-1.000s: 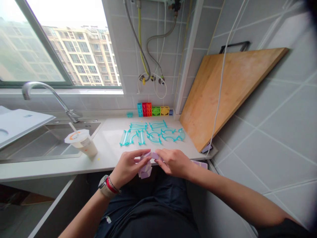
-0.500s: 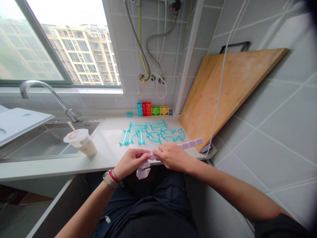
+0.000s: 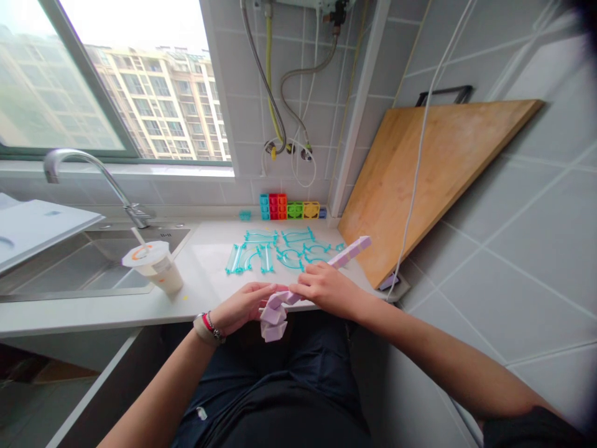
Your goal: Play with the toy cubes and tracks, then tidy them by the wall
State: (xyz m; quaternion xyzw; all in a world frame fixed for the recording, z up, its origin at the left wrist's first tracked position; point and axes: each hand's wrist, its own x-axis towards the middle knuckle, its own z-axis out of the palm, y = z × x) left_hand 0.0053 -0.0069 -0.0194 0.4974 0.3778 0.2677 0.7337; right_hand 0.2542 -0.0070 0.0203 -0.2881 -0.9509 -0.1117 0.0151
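Note:
Both my hands hold a lilac chain of jointed blocks (image 3: pixel 275 314) at the counter's front edge. My left hand (image 3: pixel 245 306) pinches the coiled lower end, which hangs below the counter edge. My right hand (image 3: pixel 326 287) grips the middle of the chain, and a straight stretch of it (image 3: pixel 352 249) sticks up to the right past my fingers. Just beyond my hands lie several clear turquoise curved track pieces (image 3: pixel 284 251) flat on the white counter (image 3: pixel 205 274).
A lidded paper cup with a straw (image 3: pixel 153 266) stands left of my hands by the steel sink (image 3: pixel 88 264) and tap (image 3: pixel 93 180). Coloured blocks (image 3: pixel 289 207) line the back wall. A wooden board (image 3: pixel 433 174) leans at right, with a white cable (image 3: pixel 415 162) across it.
My right hand has swung the chain's straight end up from behind my hand to point up and right. The coiled end now hangs lower from my left hand. Both hands shifted slightly forward.

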